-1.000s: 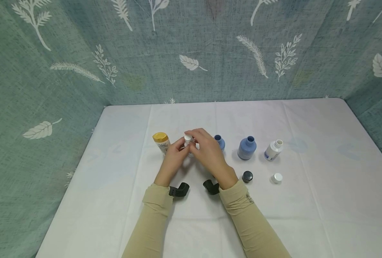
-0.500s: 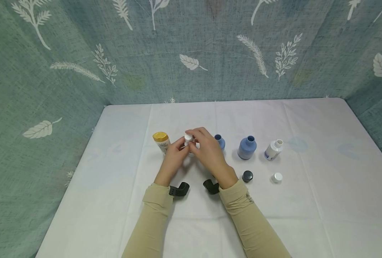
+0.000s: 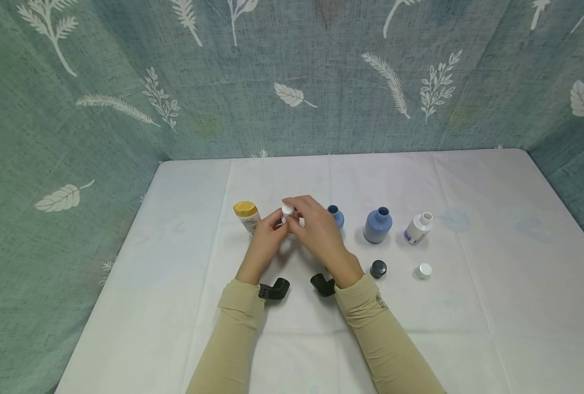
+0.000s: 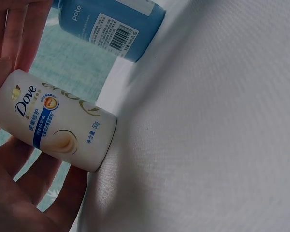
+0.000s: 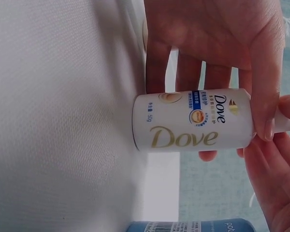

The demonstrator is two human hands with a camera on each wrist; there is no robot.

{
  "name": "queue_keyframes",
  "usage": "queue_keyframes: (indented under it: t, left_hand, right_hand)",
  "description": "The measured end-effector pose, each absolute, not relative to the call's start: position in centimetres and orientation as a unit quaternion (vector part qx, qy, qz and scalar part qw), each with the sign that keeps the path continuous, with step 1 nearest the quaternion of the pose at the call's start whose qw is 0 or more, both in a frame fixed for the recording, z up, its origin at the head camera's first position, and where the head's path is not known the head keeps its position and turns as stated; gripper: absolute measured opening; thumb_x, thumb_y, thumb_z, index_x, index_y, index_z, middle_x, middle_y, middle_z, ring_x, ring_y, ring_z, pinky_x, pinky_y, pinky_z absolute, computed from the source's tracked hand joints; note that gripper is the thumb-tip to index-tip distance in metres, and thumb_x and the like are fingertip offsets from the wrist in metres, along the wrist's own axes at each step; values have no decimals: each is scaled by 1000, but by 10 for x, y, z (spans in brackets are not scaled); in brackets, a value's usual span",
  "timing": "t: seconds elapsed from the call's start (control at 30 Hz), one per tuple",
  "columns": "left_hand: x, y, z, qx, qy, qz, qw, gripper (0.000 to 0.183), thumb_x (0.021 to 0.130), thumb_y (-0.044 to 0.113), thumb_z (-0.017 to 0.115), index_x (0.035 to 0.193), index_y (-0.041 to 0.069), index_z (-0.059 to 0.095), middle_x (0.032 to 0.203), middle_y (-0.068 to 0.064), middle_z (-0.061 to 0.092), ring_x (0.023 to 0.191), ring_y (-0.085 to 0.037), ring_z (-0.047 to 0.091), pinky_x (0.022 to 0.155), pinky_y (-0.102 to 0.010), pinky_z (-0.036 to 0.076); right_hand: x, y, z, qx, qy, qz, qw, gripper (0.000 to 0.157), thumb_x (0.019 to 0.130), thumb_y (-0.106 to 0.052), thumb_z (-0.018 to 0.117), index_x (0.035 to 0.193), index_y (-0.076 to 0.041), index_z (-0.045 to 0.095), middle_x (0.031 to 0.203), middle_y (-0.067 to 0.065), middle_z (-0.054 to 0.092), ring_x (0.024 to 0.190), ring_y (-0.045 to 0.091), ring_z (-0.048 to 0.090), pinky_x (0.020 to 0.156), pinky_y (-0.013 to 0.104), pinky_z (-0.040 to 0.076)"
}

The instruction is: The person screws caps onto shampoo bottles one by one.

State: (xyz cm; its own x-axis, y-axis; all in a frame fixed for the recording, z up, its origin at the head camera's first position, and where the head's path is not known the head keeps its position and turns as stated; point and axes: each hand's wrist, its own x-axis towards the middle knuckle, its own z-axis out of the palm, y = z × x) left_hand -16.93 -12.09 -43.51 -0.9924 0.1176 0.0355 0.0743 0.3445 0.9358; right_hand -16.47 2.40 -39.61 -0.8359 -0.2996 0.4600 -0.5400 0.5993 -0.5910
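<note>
A small white Dove bottle point(image 5: 183, 121) stands upright on the white cloth between both hands. The left hand point(image 3: 264, 243) grips its body from the side, thumb lying over the shoulder in the right wrist view. At the top, the right hand point(image 3: 321, 235) pinches the white cap point(image 3: 288, 210) between thumb and fingers. Most of the bottle is hidden by the hands in the head view. Just left of them is a white bottle with a yellow cap point(image 3: 245, 209). Close on the right, partly behind the right hand, stands an uncapped blue bottle point(image 3: 337, 217).
Farther right stand another uncapped blue bottle point(image 3: 377, 225) and an uncapped white bottle point(image 3: 416, 230). In front of them lie a black cap point(image 3: 378, 268) and a loose white cap point(image 3: 423, 271). A leaf-patterned green curtain point(image 3: 292, 126) hangs behind the table.
</note>
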Motion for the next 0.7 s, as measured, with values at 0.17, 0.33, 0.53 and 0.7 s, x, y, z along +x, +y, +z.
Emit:
queue_keyframes:
  t: [0.17, 0.33, 0.53, 0.7]
  left_hand:
    - [-169, -121, -436, 62, 817, 573, 13, 27, 89, 24, 52, 114, 17, 59, 122, 1, 54, 113, -14, 48, 91, -33, 41]
    - [-167, -121, -432, 60, 818, 571, 12, 25, 89, 24, 52, 112, 16, 60, 123, 0, 53, 114, -14, 46, 92, -34, 40]
    - [-166, -121, -430, 58, 819, 570, 20, 27, 90, 25, 52, 114, 16, 59, 123, 0, 53, 113, -15, 47, 91, -34, 41]
    - [-168, -121, -435, 58, 822, 566, 19, 27, 89, 23, 52, 115, 17, 58, 122, -1, 53, 113, -16, 48, 91, -35, 41]
  right_hand:
    - [-165, 24, -396, 244, -882, 369, 161, 34, 82, -10, 60, 115, -14, 59, 106, -1, 56, 82, 8, 51, 68, 21, 43]
    - [-165, 24, -395, 243, -883, 368, 159, 33, 82, -9, 60, 114, -15, 59, 105, -1, 56, 81, 8, 50, 67, 21, 42]
    - [-165, 24, -395, 239, -883, 372, 157, 31, 82, -9, 59, 113, -14, 60, 104, -1, 56, 81, 8, 51, 67, 21, 43]
    - [-164, 25, -395, 236, -881, 378, 158, 31, 82, -9, 60, 112, -14, 60, 103, -1, 56, 82, 8, 52, 68, 22, 44]
